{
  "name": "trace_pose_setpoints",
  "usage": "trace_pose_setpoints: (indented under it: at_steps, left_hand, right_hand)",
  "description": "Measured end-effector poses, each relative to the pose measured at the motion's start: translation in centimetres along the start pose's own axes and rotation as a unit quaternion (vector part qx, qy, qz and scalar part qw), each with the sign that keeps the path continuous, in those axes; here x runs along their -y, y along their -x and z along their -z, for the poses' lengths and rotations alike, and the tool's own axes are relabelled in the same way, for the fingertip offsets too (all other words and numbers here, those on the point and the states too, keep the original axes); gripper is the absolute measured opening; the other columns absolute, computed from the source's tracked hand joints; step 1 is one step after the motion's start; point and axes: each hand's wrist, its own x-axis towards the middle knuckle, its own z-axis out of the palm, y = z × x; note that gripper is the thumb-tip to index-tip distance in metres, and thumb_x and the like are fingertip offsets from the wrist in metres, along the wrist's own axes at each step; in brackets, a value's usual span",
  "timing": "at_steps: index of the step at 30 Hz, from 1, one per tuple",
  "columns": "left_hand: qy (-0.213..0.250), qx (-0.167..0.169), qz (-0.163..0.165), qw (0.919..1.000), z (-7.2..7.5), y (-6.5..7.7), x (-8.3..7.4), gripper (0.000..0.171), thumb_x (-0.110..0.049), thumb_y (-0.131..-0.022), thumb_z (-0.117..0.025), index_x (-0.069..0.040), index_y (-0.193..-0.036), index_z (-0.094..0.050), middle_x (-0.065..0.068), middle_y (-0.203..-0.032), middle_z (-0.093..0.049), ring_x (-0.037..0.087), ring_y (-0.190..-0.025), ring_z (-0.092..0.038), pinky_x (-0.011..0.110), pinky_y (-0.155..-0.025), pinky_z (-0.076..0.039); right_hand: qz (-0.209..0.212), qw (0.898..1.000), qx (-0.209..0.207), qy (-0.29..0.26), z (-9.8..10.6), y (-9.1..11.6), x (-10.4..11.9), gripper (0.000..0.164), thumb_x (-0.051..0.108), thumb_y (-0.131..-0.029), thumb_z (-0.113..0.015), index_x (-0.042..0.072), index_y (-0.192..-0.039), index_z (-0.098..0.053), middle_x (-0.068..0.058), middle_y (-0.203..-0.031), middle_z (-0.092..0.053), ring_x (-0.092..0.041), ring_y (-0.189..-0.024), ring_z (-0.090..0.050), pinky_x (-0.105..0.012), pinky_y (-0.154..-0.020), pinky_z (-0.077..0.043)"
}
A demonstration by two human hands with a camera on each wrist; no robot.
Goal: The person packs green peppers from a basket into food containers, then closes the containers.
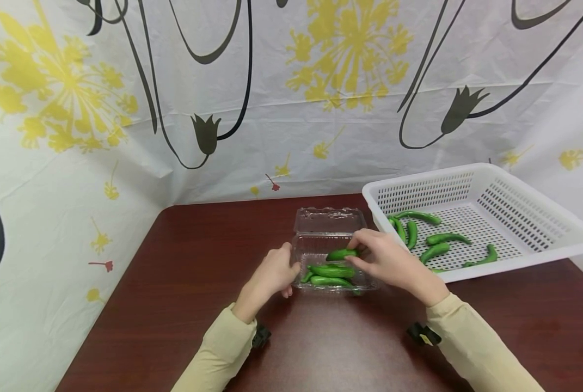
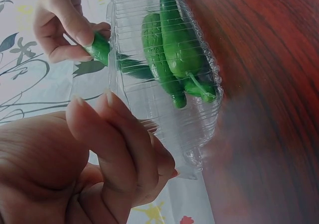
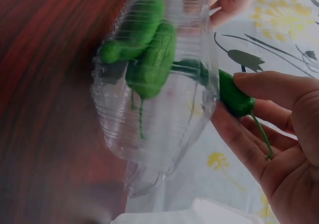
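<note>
A clear plastic clamshell box [image 1: 315,243] stands on the table with its lid [image 1: 330,222] raised at the back. Several green peppers [image 1: 332,270] lie in its front part, seen through the ribbed wall in both wrist views. My right hand [image 1: 381,258] pinches another green pepper [image 3: 234,95] between thumb and fingers, over the right side of the box. That pepper's thin stem hangs toward the palm, and its far end overlaps the box. At the box's left side, my left hand [image 1: 274,269] grips the edge with curled fingers [image 2: 119,149].
A white perforated basket [image 1: 541,253] sits to the right of the box, with several green peppers [image 1: 448,238] spread inside. The dark red wooden table [image 1: 198,272] ends at a patterned white sheet [image 1: 252,158] behind and at the left.
</note>
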Motion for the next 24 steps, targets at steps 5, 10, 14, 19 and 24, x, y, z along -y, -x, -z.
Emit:
trace_pose_setpoints:
  at_steps: [5,10,14,19,24]
  left_hand:
    - [0.002,-0.002,-0.001,1.0,0.0,0.0,0.0,0.042,-0.012,-0.09,-0.052,0.005,-0.126,-0.039,0.008,-0.054,-0.057,0.016,-0.033,-0.055,0.029,-0.041,-0.049]
    - [0.004,-0.001,-0.001,1.0,0.0,0.0,0.0,0.043,-0.012,-0.09,-0.053,0.005,-0.127,-0.038,0.008,-0.055,-0.057,0.016,-0.034,-0.055,0.028,-0.041,-0.048]
    - [0.003,0.002,0.0,1.0,0.0,0.1,0.0,0.047,-0.012,-0.09,-0.052,0.005,-0.131,-0.036,0.008,-0.054,-0.057,0.016,-0.034,-0.055,0.028,-0.041,-0.048]
    - [0.001,0.002,-0.001,1.0,0.1,0.1,-0.1,0.048,-0.012,-0.09,-0.053,0.005,-0.132,-0.035,0.008,-0.053,-0.057,0.016,-0.034,-0.055,0.026,-0.042,-0.048]
    - [0.001,0.001,-0.002,1.0,0.1,0.1,-0.1,0.048,-0.011,-0.09,-0.052,0.005,-0.131,-0.035,0.008,-0.053,-0.057,0.016,-0.034,-0.055,0.026,-0.042,-0.048]
  right_hand:
    - [-0.007,1.0,0.009,-0.006,-0.4,0.0,0.2,0.019,0.013,-0.076,-0.074,0.011,-0.086,-0.058,0.005,-0.084,-0.059,-0.003,-0.073,-0.06,-0.02,-0.064,-0.051]
    - [-0.009,1.0,0.013,-0.018,-0.8,0.0,0.2,0.019,0.01,-0.076,-0.074,0.01,-0.085,-0.057,0.003,-0.084,-0.059,-0.004,-0.072,-0.06,-0.02,-0.062,-0.052]
    - [-0.013,1.0,0.017,-0.013,-1.1,0.0,0.1,0.019,0.01,-0.076,-0.074,0.011,-0.086,-0.058,0.003,-0.083,-0.059,-0.004,-0.072,-0.059,-0.02,-0.061,-0.051]
    - [-0.014,1.0,0.023,-0.011,-1.4,0.0,0.2,0.017,0.01,-0.077,-0.073,0.009,-0.086,-0.059,0.002,-0.083,-0.059,-0.006,-0.072,-0.059,-0.022,-0.063,-0.051]
    - [-0.013,1.0,0.023,-0.011,-1.6,0.0,0.3,0.016,0.009,-0.077,-0.073,0.007,-0.086,-0.06,-0.001,-0.082,-0.059,-0.009,-0.072,-0.06,-0.024,-0.063,-0.052]
